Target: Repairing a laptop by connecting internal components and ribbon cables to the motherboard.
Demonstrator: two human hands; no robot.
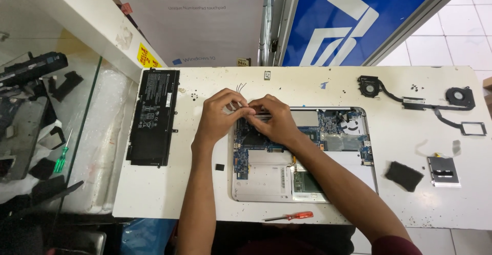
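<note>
Hands meet over the upper left corner of an opened laptop (pixel 307 183) that lies on the white table (pixel 205 193), its blue circuit board (pixel 241 152) bared. The left hand (pixel 221 115) and the right hand (pixel 274 118) touch fingertip to fingertip, both pinched shut on thin dark wires (pixel 241 87) whose free ends poke up just beyond the knuckles. A flat black battery (pixel 154 115) lies well apart to the left. A red-handled screwdriver (pixel 291 216) rests near the table's front edge, and a fan assembly (pixel 415 99) sits off to the right.
</note>
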